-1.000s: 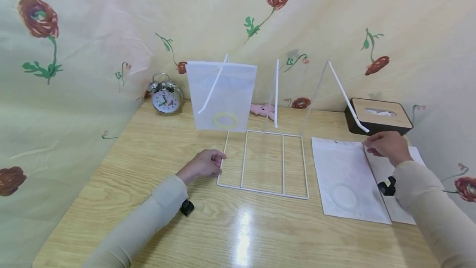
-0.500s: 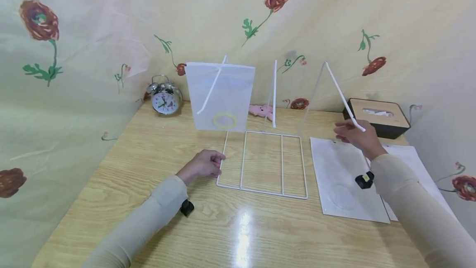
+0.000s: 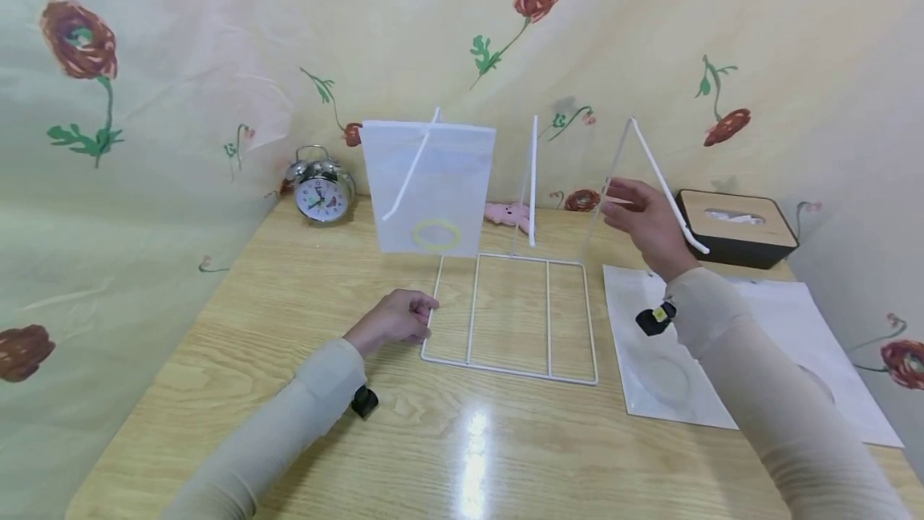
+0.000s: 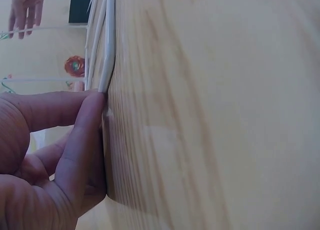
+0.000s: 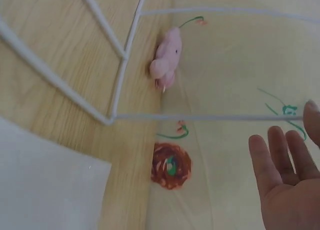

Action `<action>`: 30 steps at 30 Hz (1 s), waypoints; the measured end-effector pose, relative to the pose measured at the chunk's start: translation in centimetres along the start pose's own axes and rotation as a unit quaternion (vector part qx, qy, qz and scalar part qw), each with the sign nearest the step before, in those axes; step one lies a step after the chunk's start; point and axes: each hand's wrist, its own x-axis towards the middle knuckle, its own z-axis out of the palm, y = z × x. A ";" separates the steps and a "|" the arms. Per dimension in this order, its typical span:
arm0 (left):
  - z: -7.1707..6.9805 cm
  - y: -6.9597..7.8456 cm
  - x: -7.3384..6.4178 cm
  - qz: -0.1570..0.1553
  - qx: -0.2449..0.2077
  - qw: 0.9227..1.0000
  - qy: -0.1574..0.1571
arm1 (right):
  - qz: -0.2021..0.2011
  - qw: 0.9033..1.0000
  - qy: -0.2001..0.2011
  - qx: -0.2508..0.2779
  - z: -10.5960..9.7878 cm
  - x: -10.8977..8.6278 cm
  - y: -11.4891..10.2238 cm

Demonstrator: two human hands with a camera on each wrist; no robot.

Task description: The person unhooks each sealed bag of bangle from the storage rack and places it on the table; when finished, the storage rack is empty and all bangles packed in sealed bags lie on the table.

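Note:
A white wire rack (image 3: pixel 549 319) has its rectangular base on the wooden table and slanting arms above. My left hand (image 3: pixel 395 317) pinches the base's left bar; in the left wrist view, thumb and finger (image 4: pixel 85 135) meet on the bar. My right hand (image 3: pixel 646 219) is raised beside the rack's thin right upright (image 5: pixel 215 118), its fingers (image 5: pixel 267 160) extended and holding nothing. A translucent white pouch (image 3: pixel 433 183) with a yellow ring hangs at the rack's left arm. Two flat white pouches (image 3: pixel 635 327) lie on the table under my right forearm.
Behind the rack lies a pink plush toy (image 3: pixel 508 215). A silver alarm clock (image 3: pixel 321 192) stands at back left, and a black tissue box (image 3: pixel 765 227) with a wooden lid at back right. A flowered curtain (image 3: pixel 433 22) borders the table.
My right hand has left the top edge of the pouches, moved left and upward to the rack's right upright, and spread its fingers. The left hand stays on the base bar.

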 end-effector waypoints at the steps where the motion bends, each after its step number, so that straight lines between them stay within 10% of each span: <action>1: 0.1 0.0 0.0 0.001 0.000 1.000 0.001 | -0.006 1.000 0.007 0.011 0.3 0.1 -0.1; 11: 0.5 0.2 0.1 0.001 0.012 1.000 0.016 | -0.082 0.990 0.048 0.101 1.9 1.2 -0.5; 30: 1.4 1.3 0.2 0.006 0.043 0.999 0.030 | -0.086 0.992 0.057 0.076 1.2 1.6 -0.2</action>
